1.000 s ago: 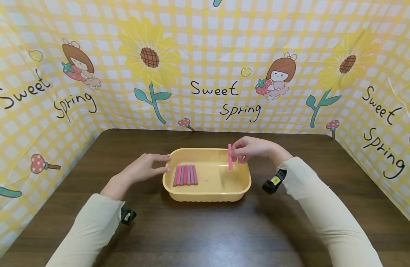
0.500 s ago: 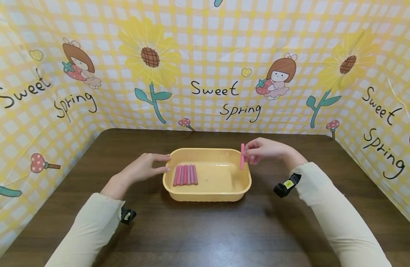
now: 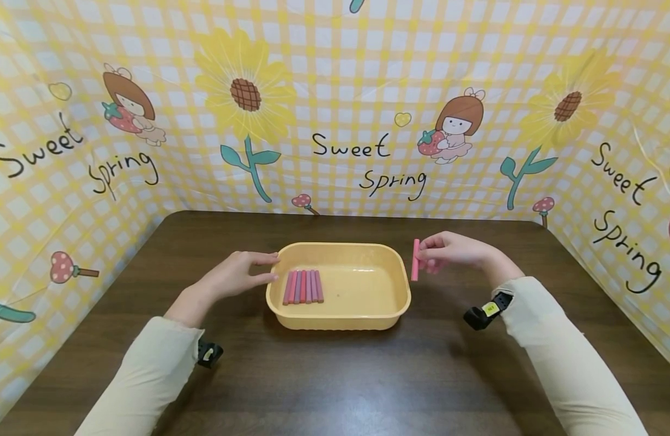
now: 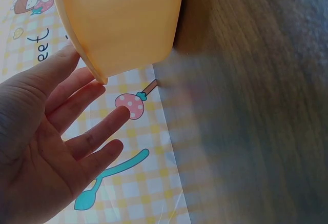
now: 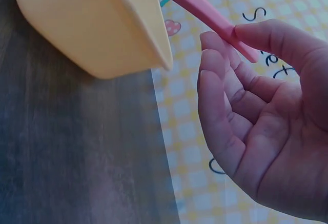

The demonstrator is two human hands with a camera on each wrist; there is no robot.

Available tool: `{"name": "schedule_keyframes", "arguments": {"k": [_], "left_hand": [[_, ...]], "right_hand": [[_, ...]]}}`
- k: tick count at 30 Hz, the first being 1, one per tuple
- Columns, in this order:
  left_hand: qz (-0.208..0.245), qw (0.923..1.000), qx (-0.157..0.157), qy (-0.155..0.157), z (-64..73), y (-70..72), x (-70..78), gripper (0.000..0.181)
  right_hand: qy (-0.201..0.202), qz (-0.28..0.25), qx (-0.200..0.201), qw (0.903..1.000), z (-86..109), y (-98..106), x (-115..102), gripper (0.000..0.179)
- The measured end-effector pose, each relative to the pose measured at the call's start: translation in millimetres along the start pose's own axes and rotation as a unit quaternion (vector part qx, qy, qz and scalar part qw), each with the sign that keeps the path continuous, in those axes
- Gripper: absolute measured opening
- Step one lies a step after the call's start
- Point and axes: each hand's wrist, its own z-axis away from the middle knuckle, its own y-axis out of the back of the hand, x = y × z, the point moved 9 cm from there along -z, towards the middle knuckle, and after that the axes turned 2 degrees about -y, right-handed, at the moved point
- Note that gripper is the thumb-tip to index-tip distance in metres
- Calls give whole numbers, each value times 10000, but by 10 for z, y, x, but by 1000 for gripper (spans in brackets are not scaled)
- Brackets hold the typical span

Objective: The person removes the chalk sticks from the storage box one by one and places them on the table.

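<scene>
My right hand pinches a pink stick between thumb and fingertips, just off the right end of a yellow plastic basin. The right wrist view shows the stick as short and smooth, slanting up from the fingers, with the basin wall beside it. At the basin's left end, my left hand touches the rim with thumb and fingertips, its fingers spread. The left wrist view has the last two fingers of the left hand away from the rim. Inside the basin, several pink and purple sticks lie side by side at the left.
The basin stands on a dark brown wooden table. A yellow-checked cloth with sunflowers and lettering rises behind and along both sides of the table. Each wrist carries a black camera band, one of them the right band.
My right hand has carried the pink stick rightward, from over the basin's right part to outside its right rim. The left hand, basin and row of sticks have stayed in place.
</scene>
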Motion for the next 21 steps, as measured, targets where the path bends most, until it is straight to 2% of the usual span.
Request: {"name": "schedule_keyframes", "arguments": {"k": [6,15,21], "left_hand": [[26,10000,25,5,4,1,5,45],[47,10000,43,18,13,5,3,45],[53,10000,35,22,13,1,-11,46]], "right_hand": [[-144,-130,72,9998,46,44,155,28],[-292,-272,-72,9992,86,37,417,24],[-603,-453,-156,9970,85,-14,596,21]]}}
